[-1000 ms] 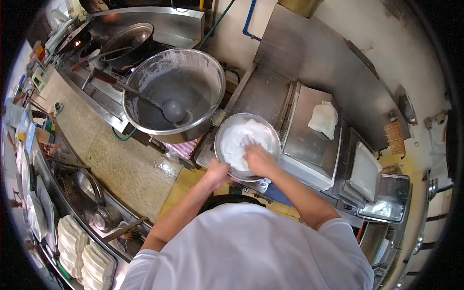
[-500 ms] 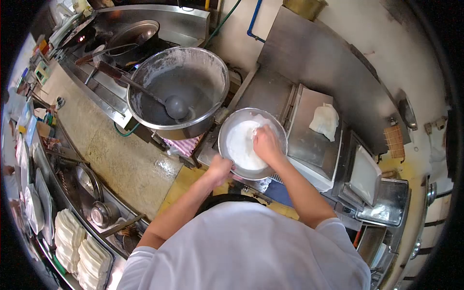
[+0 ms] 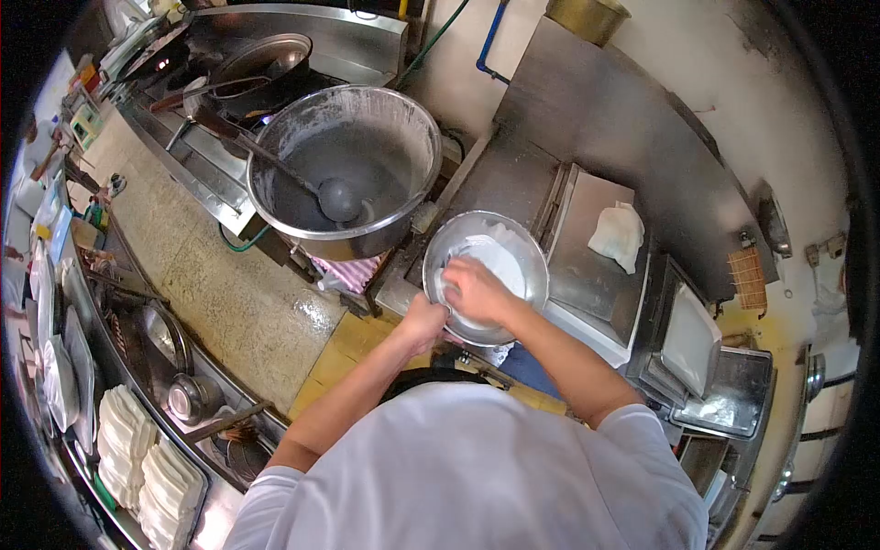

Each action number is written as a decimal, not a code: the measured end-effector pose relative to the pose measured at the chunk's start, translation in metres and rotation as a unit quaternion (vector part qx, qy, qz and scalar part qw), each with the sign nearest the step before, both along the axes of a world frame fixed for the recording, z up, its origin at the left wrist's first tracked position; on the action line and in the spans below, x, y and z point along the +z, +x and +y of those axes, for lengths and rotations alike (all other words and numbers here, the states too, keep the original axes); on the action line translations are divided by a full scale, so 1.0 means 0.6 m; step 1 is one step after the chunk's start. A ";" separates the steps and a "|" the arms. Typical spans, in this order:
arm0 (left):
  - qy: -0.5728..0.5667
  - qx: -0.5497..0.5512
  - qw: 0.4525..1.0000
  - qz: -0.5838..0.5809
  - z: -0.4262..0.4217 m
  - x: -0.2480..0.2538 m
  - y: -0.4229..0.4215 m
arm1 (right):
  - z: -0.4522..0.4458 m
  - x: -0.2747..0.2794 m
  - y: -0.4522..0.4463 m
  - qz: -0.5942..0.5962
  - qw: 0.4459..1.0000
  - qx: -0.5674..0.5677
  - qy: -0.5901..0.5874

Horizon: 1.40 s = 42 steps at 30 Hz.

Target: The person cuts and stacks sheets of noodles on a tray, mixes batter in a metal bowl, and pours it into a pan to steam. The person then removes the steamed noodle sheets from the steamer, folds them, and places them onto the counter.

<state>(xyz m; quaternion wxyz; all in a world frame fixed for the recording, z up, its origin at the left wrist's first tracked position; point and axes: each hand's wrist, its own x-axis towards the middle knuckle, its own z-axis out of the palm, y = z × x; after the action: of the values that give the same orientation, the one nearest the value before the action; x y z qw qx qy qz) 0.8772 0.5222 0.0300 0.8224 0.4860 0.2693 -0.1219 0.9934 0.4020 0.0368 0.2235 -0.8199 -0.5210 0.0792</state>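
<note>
A round metal bowl (image 3: pixel 537 266) with a white, wet-looking mixture (image 3: pixel 500 259) in it is in front of me. My left hand (image 3: pixel 423 323) grips the bowl's near left rim, fingers closed around it. Inside the bowl, toward its left side, is my right hand (image 3: pixel 477 291), its fingers bent down. Its fingertips are partly hidden and blurred, so what they hold, if anything, cannot be made out. Up and left of the bowl stands a large metal pot (image 3: pixel 344 240) with a ladle (image 3: pixel 339 199) lying in it.
A white cloth (image 3: pixel 618 236) lies on a metal lid (image 3: pixel 587 266) to the right. Farther right are a white tray (image 3: pixel 689 339) and a metal tray (image 3: pixel 731 394). Woks (image 3: pixel 266 64) sit on the stove at upper left. Folded white cloths (image 3: pixel 170 495) are stacked at lower left.
My right hand has moved through the bowl from its right side to its left. The mixture has shifted. My left hand has stayed on the rim while the view has shifted slightly.
</note>
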 end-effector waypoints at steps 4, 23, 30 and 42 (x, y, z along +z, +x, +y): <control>-0.005 0.010 1.000 -0.021 0.003 -0.024 0.000 | -0.026 0.021 -0.021 0.013 0.996 0.052 -0.067; -0.035 0.013 0.999 0.005 -0.017 -0.036 0.006 | -0.059 -0.038 0.025 -0.107 0.983 -0.149 0.012; -0.029 0.044 0.999 0.009 -0.008 -0.026 0.005 | -0.005 -0.009 0.000 -0.028 0.992 -0.114 0.041; -0.037 0.034 0.999 -0.010 -0.001 -0.015 0.001 | 0.039 -0.009 -0.001 -0.034 0.992 -0.085 0.091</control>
<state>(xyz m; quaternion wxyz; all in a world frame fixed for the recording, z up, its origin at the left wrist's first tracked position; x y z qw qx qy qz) 0.8779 0.5215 0.0211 0.8462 0.4469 0.2727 -0.0989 0.9926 0.4256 0.0313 0.2855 -0.8394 -0.4621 -0.0161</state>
